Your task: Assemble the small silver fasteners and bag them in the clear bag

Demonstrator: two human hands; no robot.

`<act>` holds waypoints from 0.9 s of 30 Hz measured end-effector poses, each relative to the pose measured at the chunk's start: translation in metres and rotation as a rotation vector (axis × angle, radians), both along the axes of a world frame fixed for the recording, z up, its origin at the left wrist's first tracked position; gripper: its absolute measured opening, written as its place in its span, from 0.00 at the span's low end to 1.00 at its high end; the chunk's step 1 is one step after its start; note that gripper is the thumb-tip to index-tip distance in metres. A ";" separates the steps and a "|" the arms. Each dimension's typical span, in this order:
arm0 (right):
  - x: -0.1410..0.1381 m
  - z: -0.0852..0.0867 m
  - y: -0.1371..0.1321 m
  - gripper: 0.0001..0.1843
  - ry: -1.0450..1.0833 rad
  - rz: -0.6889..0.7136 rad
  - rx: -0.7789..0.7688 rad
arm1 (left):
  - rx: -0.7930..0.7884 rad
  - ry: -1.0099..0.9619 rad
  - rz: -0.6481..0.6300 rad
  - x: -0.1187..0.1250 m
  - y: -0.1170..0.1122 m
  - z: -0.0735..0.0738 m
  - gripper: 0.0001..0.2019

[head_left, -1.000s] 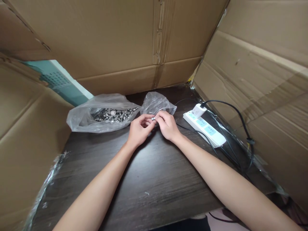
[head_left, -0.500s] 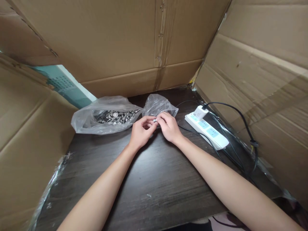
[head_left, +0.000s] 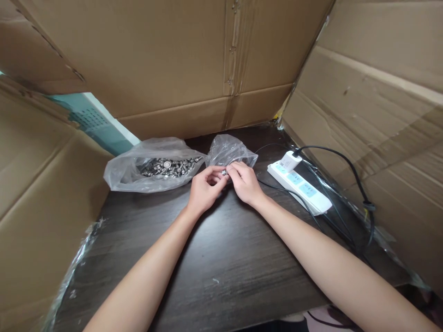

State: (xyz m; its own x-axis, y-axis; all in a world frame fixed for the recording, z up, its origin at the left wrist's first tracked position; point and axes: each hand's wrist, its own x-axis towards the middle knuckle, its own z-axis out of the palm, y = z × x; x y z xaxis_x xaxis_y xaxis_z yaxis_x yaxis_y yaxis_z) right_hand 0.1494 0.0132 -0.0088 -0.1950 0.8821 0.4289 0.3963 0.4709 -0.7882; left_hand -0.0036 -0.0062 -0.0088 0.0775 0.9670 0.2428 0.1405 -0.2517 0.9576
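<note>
Between my two hands is a small shiny metal fitting (head_left: 224, 172), too small to make out in detail. My left hand (head_left: 206, 186) pinches it from the left with thumb and fingertips. From the other side, the closed fingers of my right hand (head_left: 244, 182) grip its right end and partly cover it. Beyond my left hand lies an open clear plastic bag (head_left: 121, 177) with many small metal parts (head_left: 173, 167) heaped inside. A second, crumpled clear plastic bag (head_left: 226, 148) sits just behind my fingers; its contents cannot be made out.
A white power strip (head_left: 313, 197) with a plugged-in white adapter (head_left: 290, 161) lies to the right. Black cables (head_left: 346, 166) loop around it and pass behind my right arm. Cardboard walls (head_left: 180, 60) enclose the dark wooden table (head_left: 221, 267) on the left, back and right.
Both hands stay pinched on the metal fitting, with barely any movement of the fingers. The whole view has shifted very slightly.
</note>
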 end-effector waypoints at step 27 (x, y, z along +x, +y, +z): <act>0.000 -0.002 0.001 0.19 -0.038 0.015 0.010 | 0.003 -0.002 -0.001 0.000 0.000 -0.002 0.15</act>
